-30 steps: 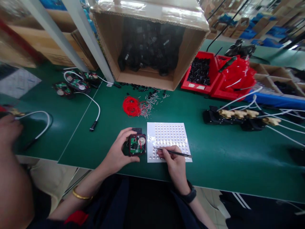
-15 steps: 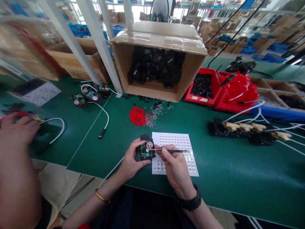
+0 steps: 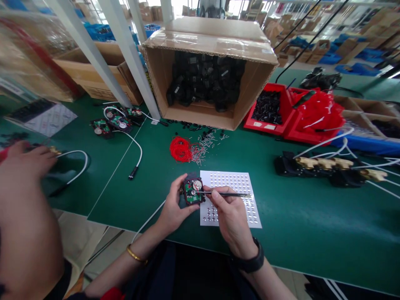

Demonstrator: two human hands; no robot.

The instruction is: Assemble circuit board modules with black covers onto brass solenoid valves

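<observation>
My left hand is closed around the sides of a small black housing with a green circuit board inside and a round silver part near its top. Between the fingers of my right hand is a pair of tweezers, held nearly level. Its thin tip reaches over the board, at or near a small round metal piece; contact is too small to tell. Under the right hand lies a white sheet carrying rows of small silver discs. A white cable runs below my left wrist.
Beyond the sheet lie a red wire coil and scattered small pins. A cardboard box of black parts stands behind. Red bins and brass-fitted black units are at right. A co-worker's hand works at left.
The tweezers' tip has shifted slightly on the board, and the housing is turned a little in my left hand. The whole view has moved slightly. The co-worker's hand has also moved.
</observation>
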